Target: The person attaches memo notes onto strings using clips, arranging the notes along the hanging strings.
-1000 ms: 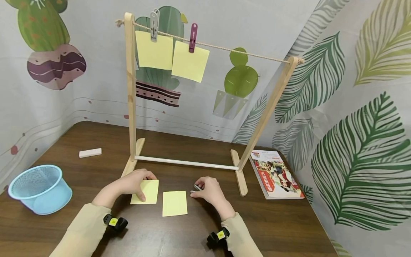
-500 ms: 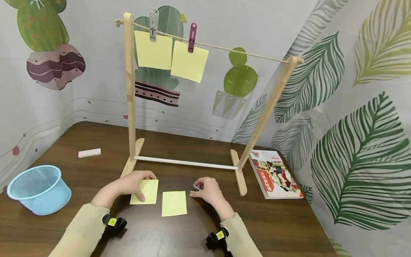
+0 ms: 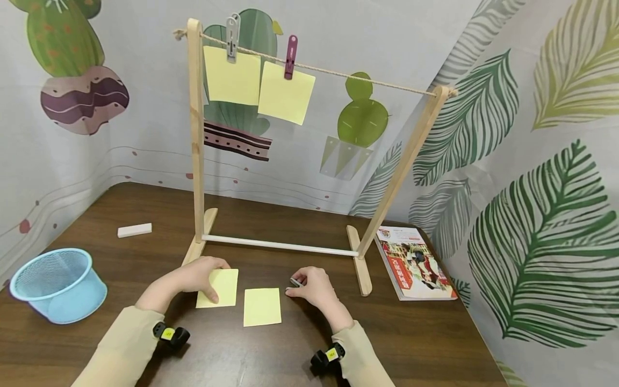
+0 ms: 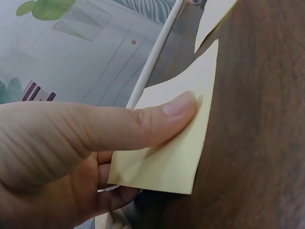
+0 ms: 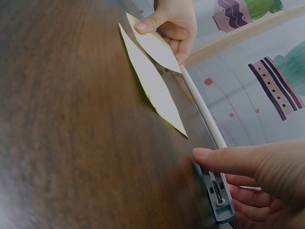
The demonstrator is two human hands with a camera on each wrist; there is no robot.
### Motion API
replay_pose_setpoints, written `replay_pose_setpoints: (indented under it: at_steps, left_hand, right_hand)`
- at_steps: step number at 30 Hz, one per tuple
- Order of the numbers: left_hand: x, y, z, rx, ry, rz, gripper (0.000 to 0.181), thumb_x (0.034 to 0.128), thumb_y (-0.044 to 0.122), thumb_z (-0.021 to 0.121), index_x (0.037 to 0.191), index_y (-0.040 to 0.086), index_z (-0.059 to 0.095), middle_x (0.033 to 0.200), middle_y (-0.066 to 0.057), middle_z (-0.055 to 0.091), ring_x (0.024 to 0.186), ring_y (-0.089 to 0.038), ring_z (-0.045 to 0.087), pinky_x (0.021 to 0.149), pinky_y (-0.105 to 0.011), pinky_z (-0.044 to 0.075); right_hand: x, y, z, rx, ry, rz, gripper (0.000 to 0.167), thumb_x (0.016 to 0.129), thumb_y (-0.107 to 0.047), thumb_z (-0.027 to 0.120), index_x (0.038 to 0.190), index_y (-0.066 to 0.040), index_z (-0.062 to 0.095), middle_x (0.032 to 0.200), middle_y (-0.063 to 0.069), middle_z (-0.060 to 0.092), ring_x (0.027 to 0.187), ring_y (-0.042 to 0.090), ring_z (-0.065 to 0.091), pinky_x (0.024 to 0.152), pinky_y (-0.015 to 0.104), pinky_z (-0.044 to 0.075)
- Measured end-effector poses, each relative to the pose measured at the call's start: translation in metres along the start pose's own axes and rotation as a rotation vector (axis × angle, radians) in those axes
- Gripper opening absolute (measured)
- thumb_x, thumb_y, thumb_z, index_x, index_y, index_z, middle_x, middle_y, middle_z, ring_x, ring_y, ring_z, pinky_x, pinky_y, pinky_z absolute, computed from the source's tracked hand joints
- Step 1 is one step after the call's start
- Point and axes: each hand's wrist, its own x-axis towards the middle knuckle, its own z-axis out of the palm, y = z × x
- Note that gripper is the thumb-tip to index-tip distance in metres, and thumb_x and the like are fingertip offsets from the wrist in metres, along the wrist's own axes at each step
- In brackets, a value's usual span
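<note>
Backdrop (image 3: pixel 159 91), pale, printed with cacti and leaves: is covering the far side and both flanks.

Table (image 3: pixel 271 360), dark wood grain: is bearing everything below.

Stand (image 3: pixel 197 134), two wooden posts on wooden feet: is standing at the far middle, its right post leaning outward in the head view. A white rod (image 3: pixel 280 245) is joining the feet; a rope (image 3: pixel 372 82) is running between the post tops.

Basket (image 3: pixel 79 301), light blue mesh: is sitting at the left.

Book (image 3: pixel 417 263), illustrated cover: is lying at the right, beside the stand's right foot.

Left hand (image 3: pixel 195 277): is pinching a yellow note, thumb across its face, fingers behind it.

Right hand (image 3: pixel 313 287): is pinching a grey clothespin between thumb and fingers, right of the loose note.

Yellow notes, four: the held note (image 3: pixel 226 287) is bending slightly at the near left; the loose note (image 3: pixel 263 307) is lying between the hands; the left hanging note (image 3: pixel 234 78) and right hanging note (image 3: pixel 286 94) are hanging from the rope.

White block (image 3: pixel 134 230): is lying at the far left.

Clothespins, three: the held grey clothespin (image 5: pixel 217 198) is resting under the right thumb; another grey clothespin (image 3: pixel 232 43) and a purple clothespin (image 3: pixel 290 56) are clipping the hanging notes.
</note>
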Motion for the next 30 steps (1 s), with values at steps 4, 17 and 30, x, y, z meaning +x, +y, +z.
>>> replay_pose_setpoints:
  at_steps: [4, 17, 30]
  left_hand:
    - [-0.0003, 0.0000, -0.0017, 0.007, -0.005, 0.008, 0.052, 0.0629, 0.014, 0.090, 0.106, -0.001, 0.065, 0.087, 0.002, 0.061, 0.080, -0.013, 0.051, 0.074, -0.032, 0.045]
    - [0.0019, -0.0063, -0.0031, -0.011, -0.024, 0.023, 0.032, 0.0824, 0.015, 0.077, 0.107, -0.003, 0.066, 0.090, 0.001, 0.064, 0.082, -0.012, 0.053, 0.074, -0.031, 0.046]
    - [0.0013, -0.0050, -0.0058, -0.027, -0.028, 0.015, 0.036, 0.0829, 0.015, 0.076, 0.111, -0.005, 0.066, 0.101, -0.007, 0.069, 0.088, -0.015, 0.059, 0.078, -0.035, 0.049]
  right_hand:
    - [-0.0009, -0.0002, -0.0002, 0.008, -0.001, -0.002, 0.029, 0.073, -0.021, 0.086, 0.092, -0.004, 0.073, 0.080, 0.003, 0.067, 0.069, 0.009, 0.056, 0.060, 0.021, 0.046]
    - [-0.0008, 0.0002, -0.0004, 0.016, 0.002, -0.004, 0.030, 0.073, -0.021, 0.086, 0.093, -0.004, 0.073, 0.081, 0.003, 0.068, 0.069, 0.010, 0.057, 0.060, 0.021, 0.047]
    - [0.0004, 0.0014, 0.0003, 0.029, -0.002, 0.000, 0.029, 0.073, -0.024, 0.086, 0.093, -0.006, 0.074, 0.080, 0.000, 0.067, 0.068, 0.007, 0.055, 0.060, 0.021, 0.047]
